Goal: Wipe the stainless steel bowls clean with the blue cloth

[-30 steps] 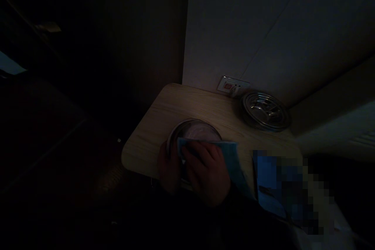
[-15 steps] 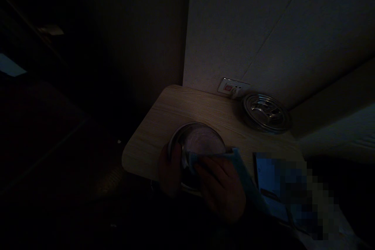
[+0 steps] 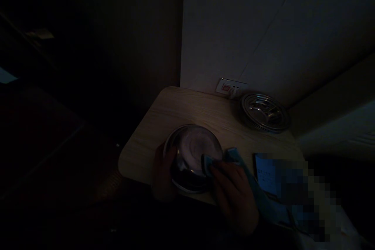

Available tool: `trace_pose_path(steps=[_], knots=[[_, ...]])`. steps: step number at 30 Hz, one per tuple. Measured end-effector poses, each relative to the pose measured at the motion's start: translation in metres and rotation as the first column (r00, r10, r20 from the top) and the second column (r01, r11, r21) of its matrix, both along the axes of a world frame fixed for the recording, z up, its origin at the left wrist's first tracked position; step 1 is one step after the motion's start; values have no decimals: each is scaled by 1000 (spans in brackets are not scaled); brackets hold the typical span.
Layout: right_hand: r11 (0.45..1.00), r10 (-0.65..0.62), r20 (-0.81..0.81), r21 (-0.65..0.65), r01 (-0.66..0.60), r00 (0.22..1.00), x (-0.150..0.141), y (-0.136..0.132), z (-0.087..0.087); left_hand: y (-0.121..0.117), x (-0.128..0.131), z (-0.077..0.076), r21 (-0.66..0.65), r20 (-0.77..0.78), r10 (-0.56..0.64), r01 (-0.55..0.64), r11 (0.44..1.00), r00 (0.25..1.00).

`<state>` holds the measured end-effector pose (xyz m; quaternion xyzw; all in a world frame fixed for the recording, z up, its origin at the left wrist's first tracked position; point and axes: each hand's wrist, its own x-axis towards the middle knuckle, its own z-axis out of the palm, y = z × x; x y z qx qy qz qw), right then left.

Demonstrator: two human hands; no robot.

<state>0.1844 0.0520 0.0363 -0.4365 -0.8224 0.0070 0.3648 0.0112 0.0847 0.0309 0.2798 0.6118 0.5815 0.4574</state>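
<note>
A shiny metal bowl (image 3: 199, 144) is tilted over the near part of the wooden table, its round underside facing me. My left hand (image 3: 164, 174) grips its left rim, fingers closed round the edge. In my right hand (image 3: 234, 193) is a blue-green cloth (image 3: 244, 172), bunched under the fingers and pressed against the bowl's lower right side. The cloth's loose end trails to the right past the wrist. Darkness hides the forearms and part of both hands.
The table (image 3: 175, 105) has a rounded left corner and meets a pale wall. A stack of metal bowls (image 3: 263, 113) stands at the back right beside a wall socket (image 3: 231, 86) with a plug in it. A lit screen (image 3: 265, 174), partly pixelated, lies at the right.
My right hand has slid the cloth right and slightly down across the bowl, baring more of its underside. My left hand and the bowl have shifted slightly left in view.
</note>
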Motion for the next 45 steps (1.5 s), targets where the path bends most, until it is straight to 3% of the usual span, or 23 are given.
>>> trace_pose_path(steps=[7, 14, 21, 32, 45], knots=[[1000, -6, 84, 1, 6, 996, 3, -6, 8, -7, 10, 4, 16, -106, 80, -79, 997, 991], [994, 111, 151, -7, -111, 982, -25, 23, 25, 3, 7, 5, -44, -152, 21, -29, 999, 988], [988, 152, 200, 7, -157, 968, -10, 17, 24, 1, 6, 1, -27, -91, 19, -22, 999, 996], [979, 191, 225, 22, -201, 955, -13, 18, 29, 1, 4, -3, -24, -77, 16, -18, 1000, 997], [979, 199, 208, 9, -205, 958, -18, 20, 28, 2, 3, 3, 14, -90, 3, -2, 1000, 996]])
